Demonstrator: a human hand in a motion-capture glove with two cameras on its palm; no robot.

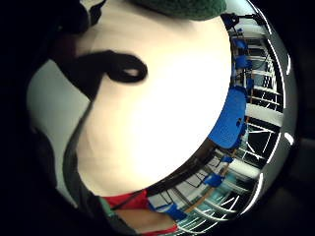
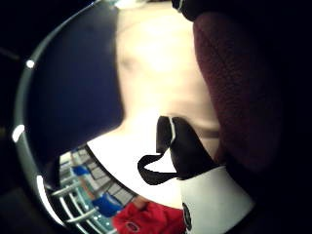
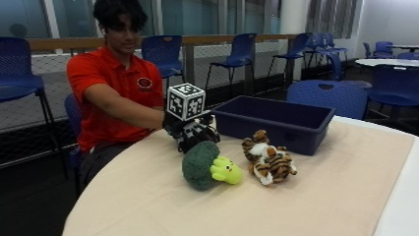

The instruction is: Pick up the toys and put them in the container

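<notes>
Your black-gloved right hand sits low over the beige cloth-covered surface, and its fingers point down behind the green plush broccoli toy with the yellow-green face, so you cannot tell from the outside view whether they are curled or straight, or whether they touch it. The broccoli toy lies just in front of the fingers; in the little finger side palm view only a cut-off green edge of it shows. A dark maroon fuzzy mass fills much of the thumb side palm view, too close to identify. The orange, white and black striped plush tiger lies just beside the broccoli, farther from the fingers. The dark blue rectangular plastic container stands behind the tiger, near your fingers.
</notes>
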